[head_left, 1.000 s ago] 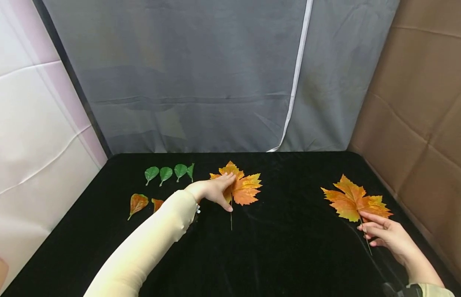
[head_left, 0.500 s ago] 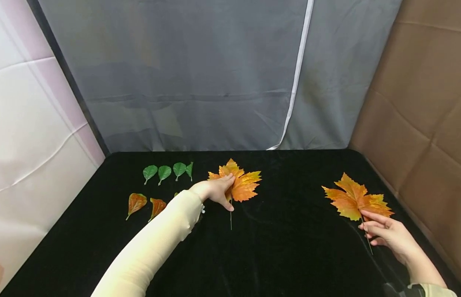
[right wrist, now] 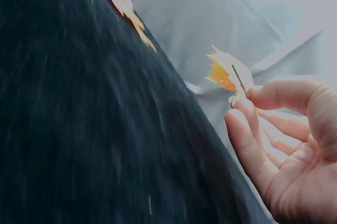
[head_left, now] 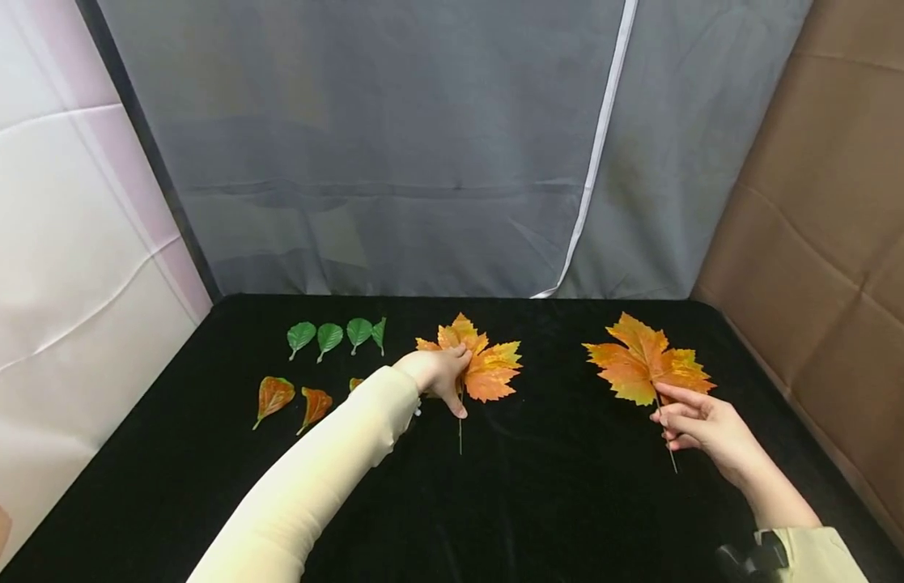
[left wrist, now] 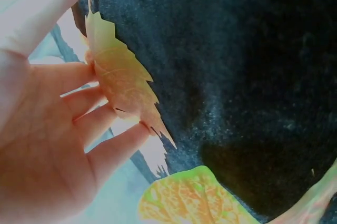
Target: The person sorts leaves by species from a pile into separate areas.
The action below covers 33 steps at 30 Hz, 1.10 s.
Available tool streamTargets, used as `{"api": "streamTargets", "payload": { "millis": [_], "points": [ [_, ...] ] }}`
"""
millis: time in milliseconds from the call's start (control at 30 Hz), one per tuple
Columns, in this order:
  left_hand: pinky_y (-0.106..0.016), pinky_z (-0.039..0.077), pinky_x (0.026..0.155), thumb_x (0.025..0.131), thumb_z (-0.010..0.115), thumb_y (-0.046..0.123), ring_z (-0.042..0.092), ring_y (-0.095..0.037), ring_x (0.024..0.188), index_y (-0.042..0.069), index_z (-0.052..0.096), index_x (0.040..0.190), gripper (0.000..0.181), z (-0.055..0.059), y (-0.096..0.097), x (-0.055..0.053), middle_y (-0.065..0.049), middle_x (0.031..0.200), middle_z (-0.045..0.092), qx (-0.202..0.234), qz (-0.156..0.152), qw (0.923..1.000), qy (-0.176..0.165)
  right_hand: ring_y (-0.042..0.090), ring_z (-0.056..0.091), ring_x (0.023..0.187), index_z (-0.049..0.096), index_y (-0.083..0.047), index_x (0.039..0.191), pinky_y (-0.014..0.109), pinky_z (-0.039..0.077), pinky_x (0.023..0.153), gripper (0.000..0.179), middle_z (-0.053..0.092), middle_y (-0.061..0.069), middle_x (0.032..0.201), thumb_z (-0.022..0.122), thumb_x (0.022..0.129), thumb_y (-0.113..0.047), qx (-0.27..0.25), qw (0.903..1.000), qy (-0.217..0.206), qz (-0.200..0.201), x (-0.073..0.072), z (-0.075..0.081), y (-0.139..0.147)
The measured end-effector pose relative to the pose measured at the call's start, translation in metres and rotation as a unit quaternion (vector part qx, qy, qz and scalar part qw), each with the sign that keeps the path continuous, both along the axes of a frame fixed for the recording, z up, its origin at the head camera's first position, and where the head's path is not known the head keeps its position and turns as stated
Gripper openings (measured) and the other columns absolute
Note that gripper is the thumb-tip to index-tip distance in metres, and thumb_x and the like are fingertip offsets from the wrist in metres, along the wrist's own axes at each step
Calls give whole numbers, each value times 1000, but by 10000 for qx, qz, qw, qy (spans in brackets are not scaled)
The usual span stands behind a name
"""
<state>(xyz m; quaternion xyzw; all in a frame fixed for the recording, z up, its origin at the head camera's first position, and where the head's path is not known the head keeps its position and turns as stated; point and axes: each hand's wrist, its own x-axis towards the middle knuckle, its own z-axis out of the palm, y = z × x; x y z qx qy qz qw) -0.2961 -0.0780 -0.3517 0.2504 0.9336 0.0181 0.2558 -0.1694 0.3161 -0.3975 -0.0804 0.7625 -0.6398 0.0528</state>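
An orange-yellow maple leaf [head_left: 491,374] lies on the black cloth near the far middle, its thin stem pointing toward me. My left hand [head_left: 439,379] rests on this leaf with extended fingers, hiding part of its left side. In the left wrist view, several fingertips touch the leaf [left wrist: 121,74], and the thumb reaches beside its stem. On the right, a second maple leaf [head_left: 636,358] is held by its stem between the thumb and fingers of my right hand [head_left: 706,429]. The right wrist view shows that pinch and the leaf [right wrist: 224,74] against the grey curtain.
Several small green leaves [head_left: 330,336] form a row at the far left of the black table [head_left: 553,486]. Nearer, orange-brown leaves [head_left: 275,395] lie in another row, one partly behind my left sleeve [head_left: 328,478]. A grey curtain [head_left: 393,146] stands behind, a brown one [head_left: 845,210] at right.
My right hand has carried its maple leaf leftward and slightly away from me. My left hand stays on the middle leaf. The head view has shifted slightly.
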Motion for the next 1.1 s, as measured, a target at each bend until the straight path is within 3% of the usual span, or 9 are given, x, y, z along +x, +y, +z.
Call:
{"api": "streamTargets", "payload": {
  "millis": [133, 367, 633, 767, 933, 1100],
  "points": [
    [-37, 16, 116, 74, 82, 45, 9, -24, 147, 6, 15, 155, 112, -1, 0, 1, -11, 161, 8, 25, 69, 10000, 23, 13, 61, 67, 35, 16, 139, 31, 57, 62, 55, 69, 15, 94, 61, 94, -2, 241, 9996, 22, 143, -19, 6, -30],
    [-37, 18, 115, 74, 82, 46, 11, -22, 147, 8, 18, 155, 110, -2, 2, 3, -9, 161, 11, -86, 99, 9999, 91, 14, 59, 64, 35, 17, 140, 32, 56, 59, 59, 69, 18, 93, 62, 91, 0, 627, 9975, -225, 247, -47, -10, -62],
    [-38, 21, 114, 74, 83, 46, 13, -22, 146, 9, 19, 155, 110, -1, 2, 4, -8, 161, 12, -117, 121, 9997, 199, 16, 59, 61, 39, 20, 135, 33, 55, 53, 57, 69, 13, 84, 59, 85, 4, 1355, 9901, -189, 303, -57, -15, -74],
    [-37, 21, 114, 74, 82, 46, 14, -22, 146, 8, 20, 155, 110, 0, 2, 4, -8, 161, 13, -181, 95, 9995, 249, 17, 59, 57, 46, 18, 132, 35, 55, 50, 56, 67, 8, 76, 63, 80, 2, 2062, 9782, -45, 259, -58, -10, -79],
    [-37, 20, 115, 73, 82, 46, 14, -22, 146, 8, 19, 155, 110, 0, 2, 4, -8, 161, 13, -187, 132, 9995, 233, 17, 58, 49, 53, 14, 128, 34, 53, 45, 52, 60, 2, 64, 66, 80, -2, 2951, 9543, 184, 440, -59, -3, -80],
    [-37, 19, 115, 72, 83, 46, 14, -23, 146, 8, 20, 155, 111, -3, 2, 3, -9, 161, 13, -76, 179, 9996, 192, 16, 55, 46, 56, 12, 126, 32, 50, 41, 51, 55, 0, 60, 69, 78, -2, 3447, 9350, 476, 681, -62, -1, -77]
  ]
}}
